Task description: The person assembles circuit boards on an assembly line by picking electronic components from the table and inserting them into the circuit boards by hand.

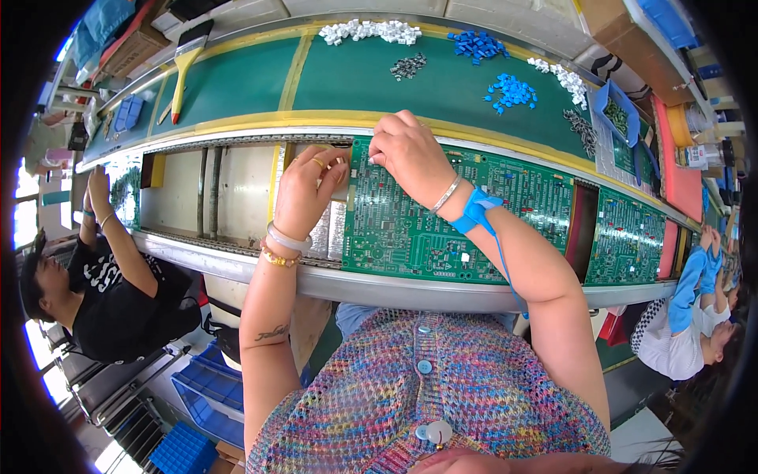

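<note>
conveyor line, one station, as seen from beside it.

containers: one blue tray [614,110] at the far right of the green bench [237,79], holding small dark parts, too small to tell apart. loose on the bench, in no container: two white heaps [371,31], three blue heaps [509,91], two grey heaps [408,66]. one yellow-handled brush [185,67] lay at far left.

boards: one large green circuit board [442,213] sat on the rails in front of the person; a second board [628,237] lay just right of it, a narrow gap between them. a third showed at far left under a co-worker's hand [99,186].

hands: left hand [304,189] at the large board's left far corner, fingers curled narrow, pinching something small i could not make out. right hand [407,150] just beside it, on the board's far edge, fingers bent down onto the board, what they pressed hidden. a blue wrist strap [476,209] ran from the right wrist.

room: left of the large board the rails stood open, two rods [209,189] showing. near rail [237,265] ran close against the person's body.
</note>
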